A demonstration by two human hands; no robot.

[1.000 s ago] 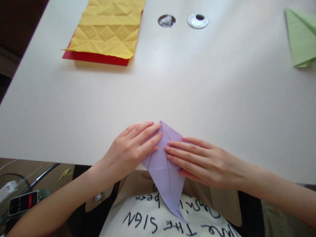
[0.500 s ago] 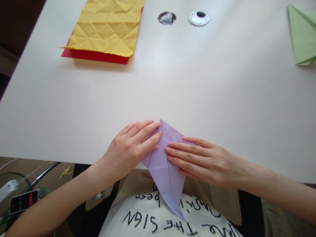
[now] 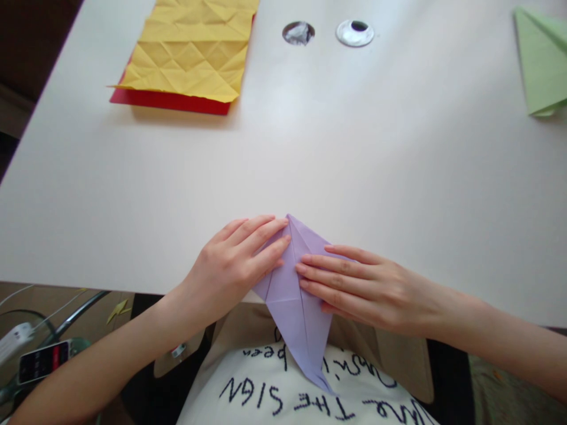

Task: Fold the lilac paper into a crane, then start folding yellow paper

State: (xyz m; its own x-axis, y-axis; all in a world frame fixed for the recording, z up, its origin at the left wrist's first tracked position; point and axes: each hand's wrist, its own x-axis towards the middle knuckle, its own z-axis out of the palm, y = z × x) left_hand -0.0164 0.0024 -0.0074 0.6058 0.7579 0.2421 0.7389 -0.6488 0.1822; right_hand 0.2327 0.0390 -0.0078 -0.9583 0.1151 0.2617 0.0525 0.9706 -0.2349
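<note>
Head view: a folded lilac paper (image 3: 295, 295), kite-shaped with creases down its middle, lies at the near edge of the white table (image 3: 310, 153), its lower point hanging over the edge above the person's lap. The left hand (image 3: 233, 268) lies flat on the paper's left half, fingers stretched out and close together, tips at the centre crease. The right hand (image 3: 363, 289) lies flat on the right half in the same way, fingers straight and pressed down, gripping nothing. The fingertips of the two hands sit just apart across the crease.

The white shirt (image 3: 305, 395) below carries black stitched lettering, seen upside down; "THE SIGN" can be read, the rest only in part.

Far left on the table a creased yellow sheet (image 3: 190, 50) rests on a red sheet (image 3: 170, 101). Two round holes (image 3: 328, 33) sit at the far middle. A folded green paper (image 3: 540, 59) lies far right. Off the table, lower left, a phone (image 3: 42, 361) shows a lit screen, too small to read
</note>
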